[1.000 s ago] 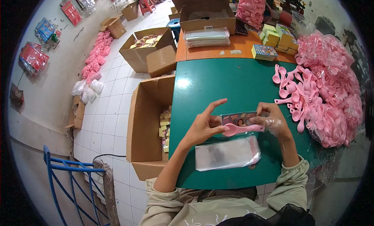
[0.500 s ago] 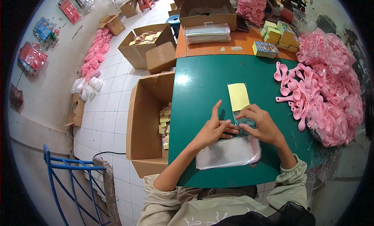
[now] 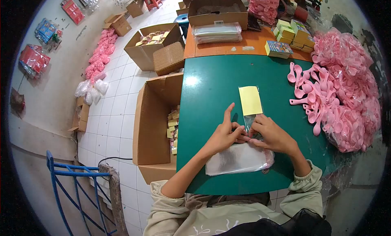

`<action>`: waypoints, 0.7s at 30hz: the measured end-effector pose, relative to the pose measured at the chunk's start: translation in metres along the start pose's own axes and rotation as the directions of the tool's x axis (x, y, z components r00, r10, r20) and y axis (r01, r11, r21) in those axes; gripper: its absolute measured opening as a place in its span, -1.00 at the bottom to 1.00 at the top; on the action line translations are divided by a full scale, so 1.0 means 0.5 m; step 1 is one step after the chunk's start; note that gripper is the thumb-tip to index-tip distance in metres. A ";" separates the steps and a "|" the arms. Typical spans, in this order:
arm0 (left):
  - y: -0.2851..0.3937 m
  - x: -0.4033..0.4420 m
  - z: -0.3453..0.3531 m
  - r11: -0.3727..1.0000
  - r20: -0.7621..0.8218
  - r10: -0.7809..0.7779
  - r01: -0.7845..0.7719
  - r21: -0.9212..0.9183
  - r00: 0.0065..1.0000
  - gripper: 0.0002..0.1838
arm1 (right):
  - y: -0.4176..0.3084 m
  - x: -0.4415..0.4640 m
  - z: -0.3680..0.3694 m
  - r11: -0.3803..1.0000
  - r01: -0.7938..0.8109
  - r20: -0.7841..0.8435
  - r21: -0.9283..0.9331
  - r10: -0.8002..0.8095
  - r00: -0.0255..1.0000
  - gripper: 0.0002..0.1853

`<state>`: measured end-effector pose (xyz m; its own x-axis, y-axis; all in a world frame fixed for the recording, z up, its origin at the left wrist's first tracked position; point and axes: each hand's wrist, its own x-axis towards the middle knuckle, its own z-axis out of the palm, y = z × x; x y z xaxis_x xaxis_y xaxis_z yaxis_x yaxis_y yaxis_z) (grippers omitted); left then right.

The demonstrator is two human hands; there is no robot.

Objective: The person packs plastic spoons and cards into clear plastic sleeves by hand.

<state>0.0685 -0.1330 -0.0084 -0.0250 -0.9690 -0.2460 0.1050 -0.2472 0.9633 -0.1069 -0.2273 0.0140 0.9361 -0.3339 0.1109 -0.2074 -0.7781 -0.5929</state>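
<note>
A clear plastic bag (image 3: 249,121) with a yellow card (image 3: 250,100) inside its far part lies on the green table. At the bag's near end, my right hand (image 3: 273,134) is closed, its fingertips pinching the plastic. My left hand (image 3: 225,135) meets it there, thumb and lower fingers closed at the same end while the index finger points up and away. The fingers partly hide that end of the bag. Just below both hands lies a stack of clear plastic bags (image 3: 236,160).
Pink spoons (image 3: 313,91), loose and bagged, cover the table's right side. Small boxes (image 3: 278,49) and more flat plastic bags (image 3: 216,33) sit on the orange surface behind. An open cardboard box (image 3: 152,126) with yellow-carded packs stands along the left edge.
My right hand's fingers have closed down onto the bag's near end, nearer to my left fingers. My left thumb and fingers have drawn together. The yellow card has hardly moved.
</note>
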 end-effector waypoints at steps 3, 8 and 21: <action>0.000 -0.001 0.002 1.000 -0.025 0.013 -0.013 0.018 1.000 -0.20 | 0.004 0.002 0.001 0.997 -0.011 0.058 0.082 0.006 0.998 -0.78; 0.007 -0.007 0.011 0.990 -0.061 0.076 -0.068 0.127 0.995 -0.15 | 0.003 0.007 -0.001 0.986 -0.033 0.157 0.163 0.007 0.988 -0.83; -0.030 0.011 -0.008 0.970 -0.201 0.155 -0.110 0.218 0.967 -0.22 | -0.038 0.000 -0.006 0.904 0.037 0.140 0.426 -0.106 0.985 -0.86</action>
<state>0.0710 -0.1348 -0.0246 0.1918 -0.9752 -0.1101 -0.1124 -0.1333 0.9847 -0.1041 -0.2141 0.0279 0.9832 -0.1721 0.0605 -0.0320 -0.4890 -0.8717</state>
